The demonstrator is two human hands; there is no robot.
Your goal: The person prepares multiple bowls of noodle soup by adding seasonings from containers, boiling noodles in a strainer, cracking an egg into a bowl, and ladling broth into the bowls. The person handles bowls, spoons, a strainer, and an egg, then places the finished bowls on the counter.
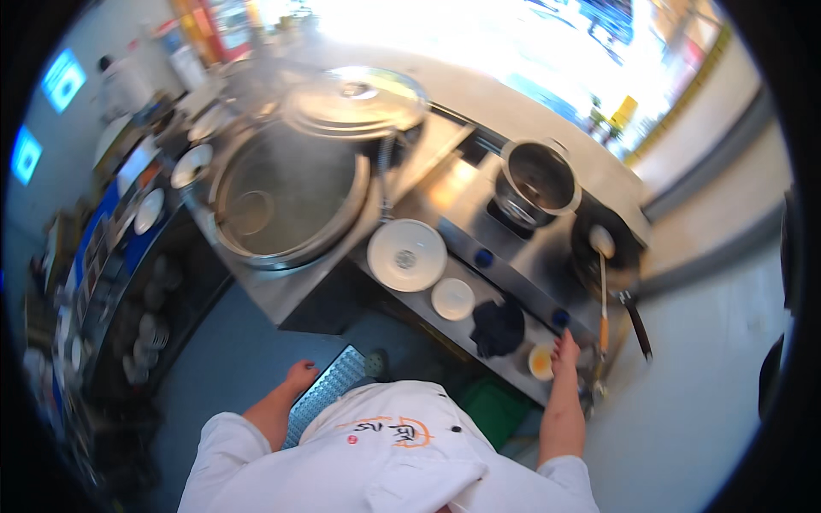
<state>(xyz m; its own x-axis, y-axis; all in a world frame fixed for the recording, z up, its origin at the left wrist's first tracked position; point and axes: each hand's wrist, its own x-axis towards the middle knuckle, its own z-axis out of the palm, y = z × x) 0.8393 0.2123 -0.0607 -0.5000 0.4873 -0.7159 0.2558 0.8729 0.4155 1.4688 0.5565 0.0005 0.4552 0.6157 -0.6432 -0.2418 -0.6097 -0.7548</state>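
Observation:
My right hand [566,353] reaches out to the stove's front panel, its fingertips at a blue control knob [561,317]. Just left of that wrist stands a small bowl [541,361] with yellow-orange contents. A dark crumpled cloth [498,327], a small white bowl [453,299] and a large white bowl [407,255] line the same steel ledge. My left hand [301,375] hangs low at my side with curled fingers, beside a perforated metal step or panel [327,388]. I see nothing in it, though its palm is hidden.
A steel pot [537,176] stands on the burner. The dark wok [587,253] at right holds a ladle [603,282]; its handle [636,330] juts outward. Steam rises from a large vat [288,192] of liquid, with a metal lid [356,102] behind. Shelves of dishes [151,340] flank the left.

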